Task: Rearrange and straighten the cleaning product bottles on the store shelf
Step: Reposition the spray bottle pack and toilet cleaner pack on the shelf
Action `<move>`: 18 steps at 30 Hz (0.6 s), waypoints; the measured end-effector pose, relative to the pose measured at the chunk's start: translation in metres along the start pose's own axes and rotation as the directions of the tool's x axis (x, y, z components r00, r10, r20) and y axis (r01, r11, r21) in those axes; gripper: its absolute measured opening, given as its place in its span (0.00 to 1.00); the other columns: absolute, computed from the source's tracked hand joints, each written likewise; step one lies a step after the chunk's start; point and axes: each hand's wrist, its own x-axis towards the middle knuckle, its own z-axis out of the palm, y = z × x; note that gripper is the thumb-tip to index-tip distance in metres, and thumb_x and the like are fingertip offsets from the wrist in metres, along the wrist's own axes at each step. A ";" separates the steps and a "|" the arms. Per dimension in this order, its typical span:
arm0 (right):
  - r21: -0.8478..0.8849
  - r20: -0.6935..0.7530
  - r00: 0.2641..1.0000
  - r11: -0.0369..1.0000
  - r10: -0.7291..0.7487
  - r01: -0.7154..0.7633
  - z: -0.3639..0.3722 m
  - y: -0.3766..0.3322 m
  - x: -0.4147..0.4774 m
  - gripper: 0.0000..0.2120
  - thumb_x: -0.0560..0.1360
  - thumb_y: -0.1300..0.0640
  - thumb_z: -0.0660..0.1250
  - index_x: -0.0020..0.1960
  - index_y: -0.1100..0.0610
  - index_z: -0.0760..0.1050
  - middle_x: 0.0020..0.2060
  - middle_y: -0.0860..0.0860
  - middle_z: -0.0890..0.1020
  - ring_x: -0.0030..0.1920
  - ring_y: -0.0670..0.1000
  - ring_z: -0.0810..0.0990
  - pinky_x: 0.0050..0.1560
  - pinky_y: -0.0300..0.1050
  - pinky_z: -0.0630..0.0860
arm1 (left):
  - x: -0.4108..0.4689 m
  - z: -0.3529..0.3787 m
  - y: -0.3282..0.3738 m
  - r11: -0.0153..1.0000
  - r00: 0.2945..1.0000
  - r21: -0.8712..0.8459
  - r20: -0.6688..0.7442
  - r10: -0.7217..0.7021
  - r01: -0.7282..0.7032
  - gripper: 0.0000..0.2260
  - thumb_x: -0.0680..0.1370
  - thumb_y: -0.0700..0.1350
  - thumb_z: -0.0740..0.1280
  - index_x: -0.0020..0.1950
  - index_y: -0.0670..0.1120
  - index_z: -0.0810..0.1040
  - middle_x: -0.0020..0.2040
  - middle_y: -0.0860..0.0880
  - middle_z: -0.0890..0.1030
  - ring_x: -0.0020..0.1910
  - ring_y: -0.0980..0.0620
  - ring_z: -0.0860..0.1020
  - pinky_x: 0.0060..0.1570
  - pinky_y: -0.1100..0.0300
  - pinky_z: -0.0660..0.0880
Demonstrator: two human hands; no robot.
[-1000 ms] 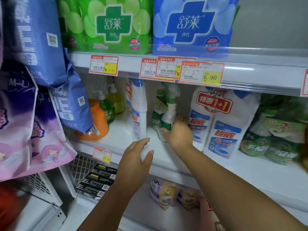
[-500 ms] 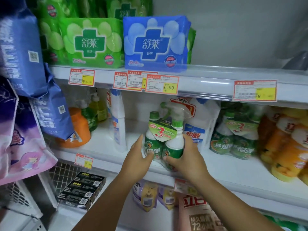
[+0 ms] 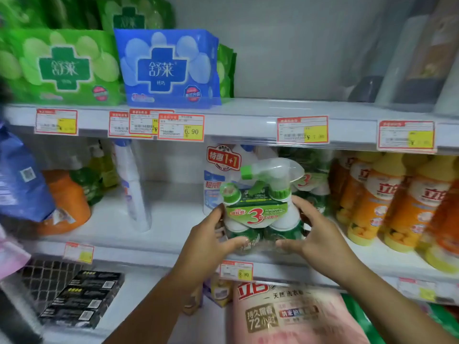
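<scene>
At the far left of the middle shelf (image 3: 169, 219) stands a squat orange jug (image 3: 67, 207), then a tall white bottle (image 3: 133, 189), both well apart from the work. Next comes the left hand (image 3: 206, 242), its fingers curled round the left side of the green spray-bottle twin pack (image 3: 260, 214). The pack stands upright at the shelf's front edge, just in front of the white 1+1 bottles (image 3: 218, 175). I cannot tell whether its base rests on the shelf, as the hands hide it. The right hand (image 3: 318, 234) has its fingers clamped on the pack's other side. To do this step well, I judge both hands should press evenly and low on the bodies, turn the label square to the aisle, and set the pack down clear of the orange bottles (image 3: 372, 202) at the right. The tall trigger head could snag the shelf above.
</scene>
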 end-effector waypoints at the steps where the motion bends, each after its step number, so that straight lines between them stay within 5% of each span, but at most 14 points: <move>1: 0.016 -0.014 1.000 1.000 0.015 -0.015 -0.009 0.002 -0.003 0.39 0.60 0.66 0.80 0.59 0.34 0.67 0.53 0.26 0.77 0.56 0.29 0.73 0.51 0.21 0.66 | 0.002 0.010 0.004 1.000 1.000 0.000 0.009 0.018 -0.018 0.27 0.66 0.45 0.76 0.62 0.58 0.72 0.52 0.63 0.81 0.51 0.66 0.78 0.52 0.69 0.75; 5: 0.059 -0.069 0.996 0.997 0.062 -0.058 -0.038 0.016 -0.010 0.38 0.60 0.71 0.78 0.58 0.39 0.70 0.51 0.31 0.80 0.52 0.29 0.75 0.47 0.22 0.68 | 0.017 0.050 0.010 0.996 0.997 0.045 0.007 0.082 -0.082 0.28 0.68 0.45 0.75 0.65 0.56 0.70 0.58 0.60 0.78 0.53 0.68 0.76 0.49 0.75 0.72; 9: 0.104 -0.091 0.987 0.987 0.130 -0.121 -0.056 0.036 -0.005 0.35 0.62 0.73 0.76 0.58 0.43 0.71 0.52 0.40 0.80 0.45 0.28 0.77 0.38 0.24 0.72 | 0.034 0.082 0.001 0.987 0.996 0.134 -0.020 0.088 -0.084 0.31 0.69 0.51 0.73 0.70 0.54 0.66 0.65 0.53 0.73 0.61 0.57 0.73 0.60 0.57 0.74; 18: 0.157 -0.049 0.965 0.956 0.259 -0.249 -0.061 0.086 0.017 0.37 0.67 0.68 0.74 0.70 0.46 0.66 0.59 0.43 0.79 0.57 0.38 0.76 0.54 0.37 0.76 | 0.042 0.108 -0.012 0.984 0.982 0.125 0.150 0.111 -0.130 0.35 0.74 0.52 0.67 0.75 0.61 0.51 0.74 0.63 0.55 0.72 0.60 0.60 0.70 0.53 0.64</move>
